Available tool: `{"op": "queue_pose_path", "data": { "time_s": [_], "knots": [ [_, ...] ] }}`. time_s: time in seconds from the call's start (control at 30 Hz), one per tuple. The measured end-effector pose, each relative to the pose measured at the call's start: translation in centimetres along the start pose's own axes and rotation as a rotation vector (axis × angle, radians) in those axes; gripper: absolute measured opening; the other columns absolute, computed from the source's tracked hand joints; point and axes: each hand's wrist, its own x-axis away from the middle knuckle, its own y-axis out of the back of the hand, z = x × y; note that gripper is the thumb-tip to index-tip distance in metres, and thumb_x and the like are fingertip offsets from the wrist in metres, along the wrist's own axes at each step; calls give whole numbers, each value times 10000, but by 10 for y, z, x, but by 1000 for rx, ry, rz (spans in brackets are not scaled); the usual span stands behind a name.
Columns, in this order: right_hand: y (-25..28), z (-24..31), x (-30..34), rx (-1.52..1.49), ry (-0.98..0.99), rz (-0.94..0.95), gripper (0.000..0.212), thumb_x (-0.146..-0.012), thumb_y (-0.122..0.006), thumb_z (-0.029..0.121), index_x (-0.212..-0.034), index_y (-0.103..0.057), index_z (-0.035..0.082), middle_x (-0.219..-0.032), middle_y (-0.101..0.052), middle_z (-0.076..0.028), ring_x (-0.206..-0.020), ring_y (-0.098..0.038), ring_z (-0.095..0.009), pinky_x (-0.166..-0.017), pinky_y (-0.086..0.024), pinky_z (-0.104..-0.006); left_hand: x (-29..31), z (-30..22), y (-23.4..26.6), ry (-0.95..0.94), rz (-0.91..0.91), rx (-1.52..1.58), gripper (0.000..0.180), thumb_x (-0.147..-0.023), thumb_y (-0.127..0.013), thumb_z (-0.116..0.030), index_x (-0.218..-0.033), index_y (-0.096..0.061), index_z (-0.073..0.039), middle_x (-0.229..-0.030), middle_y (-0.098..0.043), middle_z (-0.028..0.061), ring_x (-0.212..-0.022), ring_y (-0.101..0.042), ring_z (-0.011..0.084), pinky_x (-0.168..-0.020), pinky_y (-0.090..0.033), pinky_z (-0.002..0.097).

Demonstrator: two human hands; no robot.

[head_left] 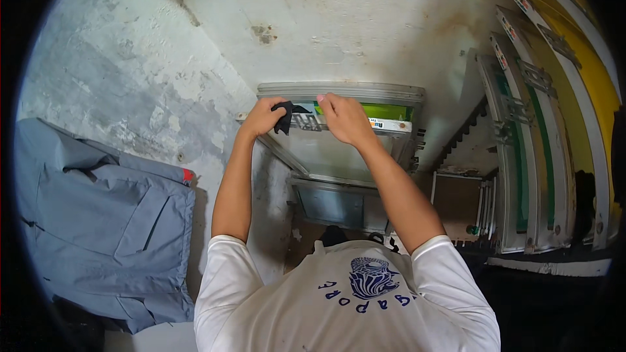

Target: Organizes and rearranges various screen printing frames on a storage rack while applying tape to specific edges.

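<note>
Both arms were stretched out to the metal-framed screen (339, 150) leaning against the pale wall (339, 19) straight ahead, and the left hand (262, 117) had its fingers clamped on a small black rag (284, 117), pressing it against the frame's far top rail. Just to the right, the right hand (345, 119) lay palm-down on that same rail with its fingers together and curled over the edge, beside a green panel (388, 111). Off to the right stood a row of more framed screens (535, 150), green and yellow, while a grey garment (98, 221) hung at the near left.
</note>
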Motion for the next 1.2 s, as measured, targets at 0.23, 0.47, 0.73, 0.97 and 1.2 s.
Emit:
{"op": "queue_pose_path", "data": {
  "time_s": [0.23, 0.47, 0.73, 0.97, 1.2],
  "knots": [
    [1, 5, -1, 0, -44, -20, 453, -1061, -536, 440, -970, -690, 24, -839, -702, -240, -815, -664, -476, -746, -499, -552, -23, -21, -11, 66, 226, 515, 197, -924, -652, -22, -1109, -717, 3, -904, -695, 3, -752, -624, 75, -633, -510, 268],
    [-9, 7, -20, 108, -178, 129, 542, -963, -618, 584, -1270, -725, 150, -1095, -779, -141, -1051, -729, -350, -904, -546, -472, -34, -17, -2, -13, 305, 475, 207, -911, -765, -22, -1112, -718, -27, -972, -711, -20, -865, -641, 66, -770, -516, 242],
    [-60, 23, -45, 4, -343, 381, 493, -902, -692, 619, -1084, -816, 177, -933, -776, -105, -868, -717, -264, -812, -535, -398, -13, 38, 11, -115, 167, 585, 329, -855, -841, -50, -1127, -656, -49, -969, -710, 8, -939, -639, 99, -815, -518, 260],
    [-88, 21, -44, -150, -329, 353, 233, -940, -773, 260, -996, -775, 34, -727, -616, 15, -705, -486, -85, -655, -428, -297, 0, 65, 25, -165, 119, 628, 356, -852, -859, -94, -1145, -665, -36, -1092, -697, 29, -1063, -656, 147, -914, -553, 324],
    [-105, 28, -36, 5, -383, 273, 148, -874, -714, 92, -996, -723, 9, -740, -634, 0, -701, -533, -96, -656, -453, -293, 14, 97, 34, -300, 28, 495, 297, -877, -803, -88, -1136, -675, -17, -1108, -721, 88, -1051, -705, 230, -914, -583, 387]
  ]
}}
